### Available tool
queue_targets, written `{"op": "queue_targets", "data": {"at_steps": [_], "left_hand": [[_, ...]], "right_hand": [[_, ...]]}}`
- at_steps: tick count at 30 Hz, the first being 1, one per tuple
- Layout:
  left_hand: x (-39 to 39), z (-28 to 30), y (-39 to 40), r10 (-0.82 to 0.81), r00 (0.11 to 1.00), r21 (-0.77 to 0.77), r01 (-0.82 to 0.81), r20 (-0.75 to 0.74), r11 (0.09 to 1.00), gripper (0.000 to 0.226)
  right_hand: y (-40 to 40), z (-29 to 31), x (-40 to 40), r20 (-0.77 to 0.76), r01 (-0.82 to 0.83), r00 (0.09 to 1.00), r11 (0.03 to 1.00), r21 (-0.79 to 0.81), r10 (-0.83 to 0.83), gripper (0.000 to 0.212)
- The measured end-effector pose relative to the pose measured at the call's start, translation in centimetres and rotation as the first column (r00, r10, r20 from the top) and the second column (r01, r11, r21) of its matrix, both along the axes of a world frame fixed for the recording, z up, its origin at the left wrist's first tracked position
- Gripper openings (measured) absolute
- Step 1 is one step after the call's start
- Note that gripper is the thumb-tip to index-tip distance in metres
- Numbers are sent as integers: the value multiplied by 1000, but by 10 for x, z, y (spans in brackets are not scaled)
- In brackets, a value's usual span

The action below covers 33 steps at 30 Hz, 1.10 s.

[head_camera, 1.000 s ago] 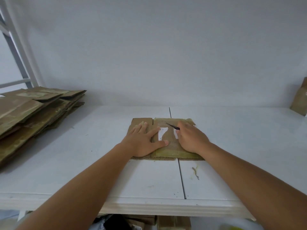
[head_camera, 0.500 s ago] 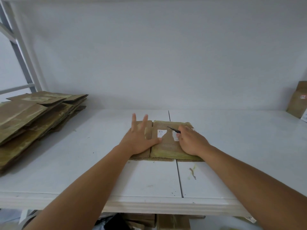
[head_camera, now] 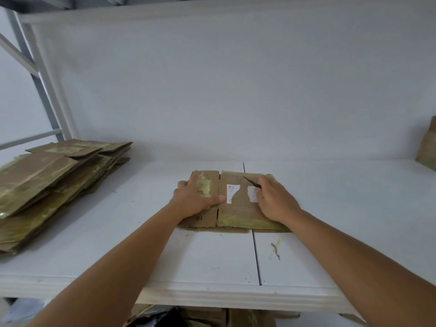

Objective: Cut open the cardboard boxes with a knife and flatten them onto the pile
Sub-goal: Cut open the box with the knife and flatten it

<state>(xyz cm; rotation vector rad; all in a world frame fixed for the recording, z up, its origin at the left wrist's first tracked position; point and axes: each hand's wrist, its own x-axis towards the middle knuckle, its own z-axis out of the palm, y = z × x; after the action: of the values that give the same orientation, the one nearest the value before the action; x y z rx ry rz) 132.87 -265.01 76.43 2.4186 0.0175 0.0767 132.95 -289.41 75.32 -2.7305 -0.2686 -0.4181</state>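
A flattened brown cardboard box (head_camera: 238,212) with torn white labels and yellowish tape lies in the middle of the white table (head_camera: 212,256). My left hand (head_camera: 195,198) grips its left flap, fingers curled over the far left edge and thumb pressed on top near the centre seam. My right hand (head_camera: 274,200) rests on the right part of the box and holds a thin dark knife (head_camera: 252,181) whose blade points up and to the left over the cardboard. A pile of flattened boxes (head_camera: 52,182) sits at the left end of the table.
Another brown cardboard box (head_camera: 428,147) stands at the far right by the white back wall. A scrap of tape (head_camera: 275,250) lies on the table in front of the box. A metal rack frame (head_camera: 40,90) rises behind the pile. More cardboard shows below the table's front edge.
My left hand slid left from the middle of the box and its fingers have curled over the left flap's edge. The right hand with the knife has hardly moved.
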Motion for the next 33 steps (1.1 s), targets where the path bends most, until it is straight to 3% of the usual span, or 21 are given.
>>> {"op": "queue_targets", "data": {"at_steps": [4,9,14,25,33], "left_hand": [[-7,10,8,-8,997,-134,19,83,991,103],[-21,19,19,115,988,-107,-103,104,989,128],[-40,32,47,207,961,-131,-185,183,974,138],[-90,72,137,410,860,-242,-346,305,906,140],[-118,85,232,566,743,-296,-484,358,823,119]], "right_hand": [[3,2,0,87,-34,996,996,80,27,19],[11,9,-2,128,-130,986,979,159,110,43],[23,21,-8,119,-222,971,968,119,208,45],[132,60,-28,159,-376,919,923,79,361,45],[244,78,-53,147,-518,853,847,119,500,43]]}}
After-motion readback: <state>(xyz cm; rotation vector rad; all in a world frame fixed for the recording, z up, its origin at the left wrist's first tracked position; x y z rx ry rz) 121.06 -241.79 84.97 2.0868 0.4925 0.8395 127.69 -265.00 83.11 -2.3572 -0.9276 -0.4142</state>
